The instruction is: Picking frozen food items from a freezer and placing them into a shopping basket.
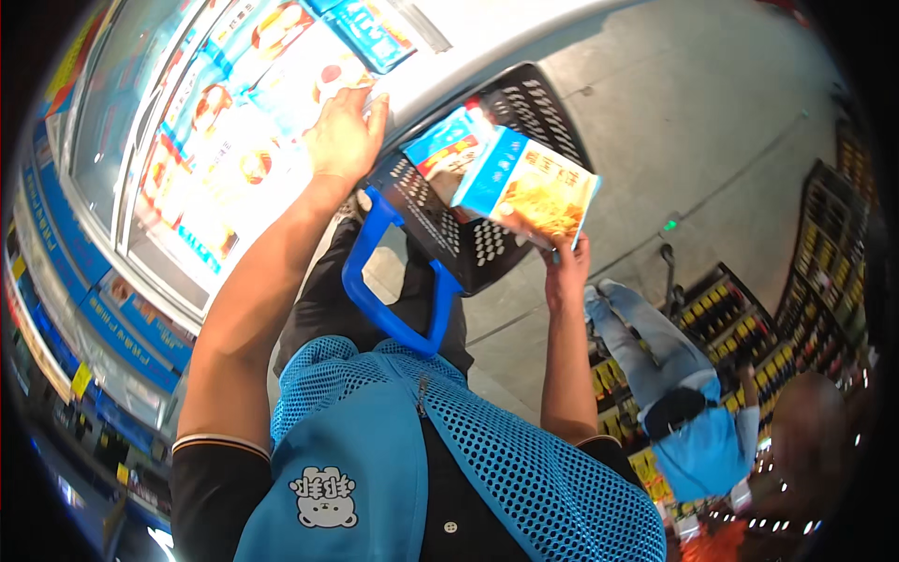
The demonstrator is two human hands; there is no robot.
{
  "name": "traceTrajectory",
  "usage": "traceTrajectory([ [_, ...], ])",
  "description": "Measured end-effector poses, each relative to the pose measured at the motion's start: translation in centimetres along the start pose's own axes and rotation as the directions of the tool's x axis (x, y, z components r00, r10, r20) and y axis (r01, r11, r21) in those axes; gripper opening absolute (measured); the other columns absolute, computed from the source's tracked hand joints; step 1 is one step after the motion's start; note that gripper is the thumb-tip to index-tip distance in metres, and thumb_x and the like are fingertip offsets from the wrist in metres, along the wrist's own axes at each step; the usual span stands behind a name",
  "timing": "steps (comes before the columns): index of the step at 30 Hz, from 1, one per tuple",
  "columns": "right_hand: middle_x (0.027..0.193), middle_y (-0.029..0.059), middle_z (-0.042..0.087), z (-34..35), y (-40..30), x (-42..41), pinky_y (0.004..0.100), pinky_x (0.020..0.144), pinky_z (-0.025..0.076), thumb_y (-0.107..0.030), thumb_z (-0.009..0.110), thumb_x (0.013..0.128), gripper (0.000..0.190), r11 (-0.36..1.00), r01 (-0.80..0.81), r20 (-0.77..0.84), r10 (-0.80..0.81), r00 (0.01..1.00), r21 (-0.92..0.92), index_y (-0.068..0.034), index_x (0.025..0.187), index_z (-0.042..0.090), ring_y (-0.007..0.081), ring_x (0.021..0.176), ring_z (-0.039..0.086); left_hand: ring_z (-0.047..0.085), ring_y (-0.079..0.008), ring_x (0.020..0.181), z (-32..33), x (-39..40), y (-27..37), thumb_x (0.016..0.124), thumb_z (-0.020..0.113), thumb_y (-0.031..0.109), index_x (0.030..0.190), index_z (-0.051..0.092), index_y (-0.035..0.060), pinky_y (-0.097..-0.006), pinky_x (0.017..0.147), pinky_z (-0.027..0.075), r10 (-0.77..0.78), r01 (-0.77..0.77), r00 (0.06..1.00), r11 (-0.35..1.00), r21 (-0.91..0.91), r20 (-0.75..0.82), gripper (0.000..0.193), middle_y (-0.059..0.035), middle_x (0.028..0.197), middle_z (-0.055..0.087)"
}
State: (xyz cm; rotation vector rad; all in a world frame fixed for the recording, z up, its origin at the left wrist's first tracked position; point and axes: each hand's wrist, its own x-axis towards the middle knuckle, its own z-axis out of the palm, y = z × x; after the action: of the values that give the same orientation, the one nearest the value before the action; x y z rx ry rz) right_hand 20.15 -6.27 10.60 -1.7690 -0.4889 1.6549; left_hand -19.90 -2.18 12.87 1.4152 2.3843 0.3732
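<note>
My right hand [570,267] pinches the lower corner of a blue-and-yellow plastic food packet [541,186] that bears printed writing. The packet hangs over a black perforated shopping basket [484,263] with a raised blue handle [358,263]. Partly covered by it is another blue-and-white food packet [449,151] in the basket. My left hand [345,133] lies at the inner edge of a lit chest freezer [456,60], thumb apart from the fingers, beside packaged food [256,165]. Glare washes out the surface around those fingertips.
A sliding glass lid [116,140] covers part of the freezer at the left. On the right, a person in a blue top [695,449] stands by stocked shelves [730,309]. Grey concrete floor [674,133] extends beyond the basket.
</note>
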Motion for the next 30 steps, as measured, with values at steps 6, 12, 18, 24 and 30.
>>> traceTrajectory([
  [6, 0.129, 0.0082, 0.066, 5.5, -6.8, -13.5, 0.0382, 0.105, 0.052, -0.005, 0.063, 0.098, 0.04, 0.968, 0.246, 0.277, -0.225, 0.934, -0.046, -0.006, 0.136, 0.049, 0.0176, 0.118, 0.065, 0.059, -0.0356, 0.128, -3.0, -3.0, -4.2, 0.106, 0.058, 0.027, 0.137, 0.06, -0.0016, -0.042, 0.112, 0.042, 0.059, -0.084, 0.996, 0.779, -0.621, -0.061, 0.042, -0.0218, 0.132, 0.063],
  [12, 0.129, 0.0062, 0.064, 15.1, -4.2, -20.9, 0.0342, 0.106, 0.049, -0.001, 0.065, 0.097, 0.043, 0.95, 0.313, 0.542, -0.262, 0.798, -0.003, -0.005, 0.137, 0.048, 0.0134, 0.121, 0.06, 0.067, -0.0228, 0.123, -15.7, -17.0, -8.5, 0.107, 0.063, 0.038, 0.144, 0.053, 0.0026, -0.0409, 0.105, 0.055, 0.18, 0.603, 0.793, -0.093, -0.793, 0.582, 0.052, -0.0109, 0.138, 0.066],
  [18, 0.138, 0.0136, 0.061, 24.8, -0.1, -25.2, 0.0377, 0.107, 0.048, -0.006, 0.075, 0.095, 0.057, 0.743, 0.557, 0.794, -0.058, 0.605, -0.37, -0.002, 0.145, 0.047, 0.0213, 0.127, 0.058, 0.06, -0.0196, 0.127, -18.2, -24.2, -21.8, 0.105, 0.067, 0.036, 0.144, 0.054, 0.0035, -0.0412, 0.106, 0.051, -0.253, 0.403, 0.854, -0.232, -0.885, 0.455, 0.053, -0.0085, 0.137, 0.064],
  [24, 0.142, 0.0245, 0.058, 23.9, 5.9, -24.4, 0.0491, 0.109, 0.046, -0.015, 0.08, 0.089, 0.065, -0.061, 0.756, 0.719, -0.369, 0.589, -0.651, -0.004, 0.146, 0.05, 0.0452, 0.13, 0.055, 0.062, -0.0219, 0.118, -19.0, -30.2, -40.7, 0.104, 0.068, 0.042, 0.14, 0.055, 0.0053, -0.043, 0.102, 0.052, -0.677, 0.264, 0.684, -0.118, -0.957, 0.273, 0.053, -0.0085, 0.13, 0.066],
  [30, 0.13, 0.0237, 0.065, 17.4, 11.4, -20.8, 0.0451, 0.097, 0.054, -0.017, 0.073, 0.092, 0.06, 0.09, 0.494, 0.43, -0.378, 0.82, -0.865, -0.002, 0.146, 0.052, 0.0388, 0.112, 0.068, 0.063, -0.0244, 0.119, -15.3, -28.9, -51.4, 0.103, 0.069, 0.04, 0.143, 0.052, -0.0028, -0.0417, 0.104, 0.052, -0.759, 0.344, 0.638, 0.135, -0.929, 0.126, 0.061, -0.0139, 0.132, 0.067],
])
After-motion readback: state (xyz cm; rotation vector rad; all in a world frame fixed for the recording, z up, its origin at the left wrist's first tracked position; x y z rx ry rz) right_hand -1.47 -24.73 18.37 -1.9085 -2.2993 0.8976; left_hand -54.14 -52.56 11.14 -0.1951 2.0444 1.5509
